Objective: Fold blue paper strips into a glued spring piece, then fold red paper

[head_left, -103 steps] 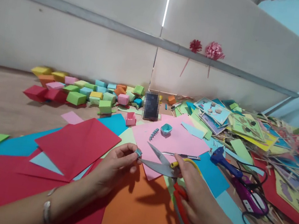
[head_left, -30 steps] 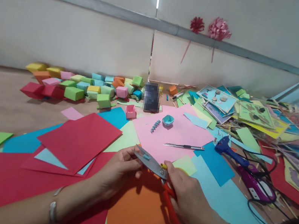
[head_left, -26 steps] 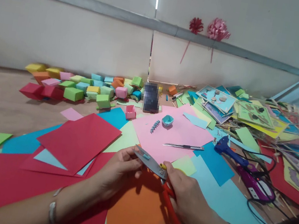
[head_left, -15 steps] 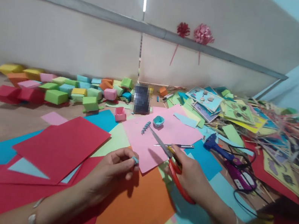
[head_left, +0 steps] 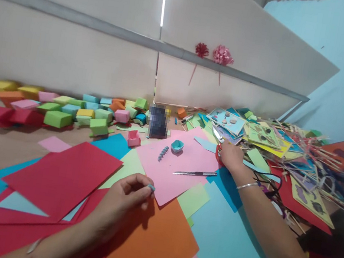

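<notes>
My left hand (head_left: pixel 131 195) pinches a small light-blue paper piece (head_left: pixel 150 187) above the orange sheet (head_left: pixel 153 240). Farther right, my right hand (head_left: pixel 231 156) grips red-handled scissors (head_left: pixel 218 151) beside the craft pile, their blades pointing away from me. Its fingers are partly hidden. Between the hands lies a pink sheet (head_left: pixel 179 185). On it rest a small open blue paper box (head_left: pixel 177 146), a curled blue-grey paper strip (head_left: pixel 163 153) and a slim craft knife (head_left: pixel 195 173). The glue gun is mostly covered by my right forearm.
Folded paper blocks (head_left: pixel 58 118) in several colours line the wall on the left. Red sheets (head_left: pixel 65 177) overlap at the near left. Sticks and picture cards (head_left: pixel 263 134) are heaped on the right. A blurred-out dark object (head_left: pixel 158 121) stands at the back. Paper flowers (head_left: pixel 223 55) hang on the wall.
My right hand has carried the scissors away from me and to the right, from over the pink sheet to the craft pile. My left hand still pinches the blue piece. The view has shifted slightly.
</notes>
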Tool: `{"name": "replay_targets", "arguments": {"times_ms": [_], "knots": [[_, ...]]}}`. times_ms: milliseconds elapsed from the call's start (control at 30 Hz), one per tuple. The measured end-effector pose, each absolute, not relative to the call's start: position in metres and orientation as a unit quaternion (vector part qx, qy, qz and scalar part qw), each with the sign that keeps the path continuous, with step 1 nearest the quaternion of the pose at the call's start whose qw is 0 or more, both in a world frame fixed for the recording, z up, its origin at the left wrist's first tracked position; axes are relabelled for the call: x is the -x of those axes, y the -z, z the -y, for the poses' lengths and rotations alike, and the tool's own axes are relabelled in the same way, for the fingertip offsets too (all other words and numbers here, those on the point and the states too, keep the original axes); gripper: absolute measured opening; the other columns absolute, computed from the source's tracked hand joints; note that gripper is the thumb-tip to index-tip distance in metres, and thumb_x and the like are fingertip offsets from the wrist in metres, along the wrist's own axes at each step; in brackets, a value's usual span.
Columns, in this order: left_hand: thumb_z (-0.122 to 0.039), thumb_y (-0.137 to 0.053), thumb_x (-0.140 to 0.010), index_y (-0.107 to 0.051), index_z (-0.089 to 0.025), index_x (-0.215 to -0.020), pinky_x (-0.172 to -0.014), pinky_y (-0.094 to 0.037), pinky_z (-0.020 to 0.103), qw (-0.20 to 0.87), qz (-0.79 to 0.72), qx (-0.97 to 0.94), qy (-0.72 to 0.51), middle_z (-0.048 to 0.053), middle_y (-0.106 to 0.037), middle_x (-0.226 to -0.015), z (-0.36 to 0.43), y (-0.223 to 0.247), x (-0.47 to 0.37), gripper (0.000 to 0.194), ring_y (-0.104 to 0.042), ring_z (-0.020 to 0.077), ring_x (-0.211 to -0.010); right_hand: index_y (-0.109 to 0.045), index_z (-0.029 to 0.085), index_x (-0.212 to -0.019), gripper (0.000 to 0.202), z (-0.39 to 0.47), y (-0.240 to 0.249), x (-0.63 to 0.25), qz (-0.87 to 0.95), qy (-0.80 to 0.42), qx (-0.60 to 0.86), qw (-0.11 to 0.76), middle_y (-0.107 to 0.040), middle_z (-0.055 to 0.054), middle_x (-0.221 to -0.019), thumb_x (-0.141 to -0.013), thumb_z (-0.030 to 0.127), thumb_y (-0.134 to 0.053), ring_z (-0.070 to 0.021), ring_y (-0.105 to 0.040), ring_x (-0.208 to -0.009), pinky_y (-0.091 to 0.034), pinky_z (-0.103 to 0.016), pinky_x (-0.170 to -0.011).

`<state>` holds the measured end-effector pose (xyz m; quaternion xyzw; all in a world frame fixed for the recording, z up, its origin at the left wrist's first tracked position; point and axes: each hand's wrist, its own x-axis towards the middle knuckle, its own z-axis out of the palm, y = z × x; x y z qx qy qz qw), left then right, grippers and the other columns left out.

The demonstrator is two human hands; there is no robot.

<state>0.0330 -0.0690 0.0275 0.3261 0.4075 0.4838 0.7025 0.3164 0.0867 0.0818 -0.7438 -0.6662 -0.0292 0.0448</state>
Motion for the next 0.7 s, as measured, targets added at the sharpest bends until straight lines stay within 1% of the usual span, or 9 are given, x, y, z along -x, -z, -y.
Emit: {"name": "replay_targets", "arguments": {"times_ms": [67, 133, 200, 267, 300, 367, 467, 600, 700], "knots": [[-0.040, -0.082, -0.074, -0.065, -0.021, -0.077, -0.044, -0.054, 0.032, 0.641, -0.452, -0.379, -0.492, -0.001, -0.059, -0.060, 0.067, -0.027, -0.032, 0.026, -0.059, 0.0186, -0.052, -0.059, 0.002, -0.123, 0.034, -0.069, -0.082, -0.298, 0.698, 0.025, 0.714, 0.048, -0.068, -0.032, -0.113, -0.091, 0.011, -0.057, -0.0366, -0.066, -0.109, -0.050, -0.047, -0.089], [-0.031, -0.081, -0.073, -0.068, -0.019, -0.073, -0.054, -0.054, 0.028, 0.539, -0.492, -0.460, -0.506, 0.003, -0.066, -0.070, 0.066, -0.029, -0.030, 0.018, -0.062, 0.0180, -0.061, -0.065, 0.017, -0.118, 0.026, -0.045, -0.081, -0.276, 0.777, -0.017, 0.626, 0.064, -0.072, -0.014, -0.112, -0.093, 0.018, -0.061, -0.0229, -0.068, -0.103, -0.051, -0.034, -0.088], [-0.023, -0.080, -0.072, -0.072, -0.019, -0.071, -0.062, -0.052, 0.026, 0.444, -0.506, -0.526, -0.519, 0.007, -0.069, -0.078, 0.066, -0.031, -0.029, 0.009, -0.064, 0.0194, -0.072, -0.069, 0.018, -0.108, 0.017, -0.021, -0.075, -0.253, 0.884, -0.157, 0.414, 0.147, -0.073, -0.008, -0.102, -0.093, 0.019, -0.062, -0.0153, -0.069, -0.084, -0.053, -0.027, -0.078], [-0.019, -0.079, -0.072, -0.074, -0.020, -0.072, -0.067, -0.050, 0.024, 0.399, -0.506, -0.558, -0.523, 0.007, -0.070, -0.080, 0.067, -0.033, -0.029, 0.005, -0.064, 0.0201, -0.077, -0.068, 0.016, -0.102, 0.013, -0.002, -0.066, -0.235, 0.904, -0.217, 0.291, 0.227, -0.073, -0.006, -0.092, -0.092, 0.021, -0.064, -0.0133, -0.066, -0.077, -0.053, -0.025, -0.072], [-0.018, -0.078, -0.073, -0.074, -0.020, -0.074, -0.067, -0.050, 0.024, 0.396, -0.506, -0.560, -0.524, 0.007, -0.070, -0.081, 0.068, -0.033, -0.030, 0.005, -0.063, 0.0199, -0.077, -0.068, 0.015, -0.100, 0.012, 0.004, -0.060, -0.228, 0.906, -0.211, 0.260, 0.260, -0.072, -0.006, -0.089, -0.092, 0.023, -0.064, -0.0133, -0.065, -0.074, -0.052, -0.025, -0.068], [-0.019, -0.078, -0.074, -0.075, -0.021, -0.081, -0.068, -0.050, 0.025, 0.405, -0.515, -0.541, -0.527, 0.006, -0.070, -0.084, 0.072, -0.033, -0.033, 0.007, -0.063, 0.0198, -0.077, -0.066, 0.015, -0.098, 0.013, 0.011, -0.049, -0.220, 0.911, -0.179, 0.229, 0.294, -0.072, -0.007, -0.085, -0.094, 0.025, -0.060, -0.0144, -0.064, -0.073, -0.052, -0.026, -0.066], [-0.020, -0.079, -0.075, -0.073, -0.024, -0.092, -0.066, -0.051, 0.024, 0.424, -0.536, -0.503, -0.529, 0.005, -0.070, -0.088, 0.078, -0.030, -0.038, 0.017, -0.063, 0.0194, -0.077, -0.066, 0.016, -0.094, 0.016, 0.012, -0.037, -0.216, 0.918, -0.145, 0.206, 0.308, -0.073, -0.008, -0.084, -0.098, 0.022, -0.052, -0.0162, -0.066, -0.077, -0.052, -0.027, -0.068], [-0.020, -0.079, -0.075, -0.071, -0.024, -0.096, -0.064, -0.051, 0.023, 0.428, -0.552, -0.500, -0.512, 0.003, -0.069, -0.091, 0.078, -0.027, -0.040, 0.023, -0.063, 0.0165, -0.073, -0.066, 0.016, -0.090, 0.016, 0.015, -0.035, -0.215, 0.904, -0.167, 0.211, 0.332, -0.074, -0.006, -0.080, -0.096, 0.019, -0.052, -0.0146, -0.066, -0.071, -0.051, -0.025, -0.065], [-0.023, -0.080, -0.074, -0.069, -0.023, -0.098, -0.064, -0.055, 0.026, 0.451, -0.547, -0.487, -0.511, 0.002, -0.069, -0.091, 0.071, -0.028, -0.035, 0.027, -0.066, 0.0171, -0.073, -0.067, 0.018, -0.087, 0.017, 0.020, -0.034, -0.214, 0.877, -0.182, 0.247, 0.371, -0.072, -0.004, -0.075, -0.096, 0.019, -0.052, -0.0128, -0.065, -0.066, -0.051, -0.024, -0.063]]}}
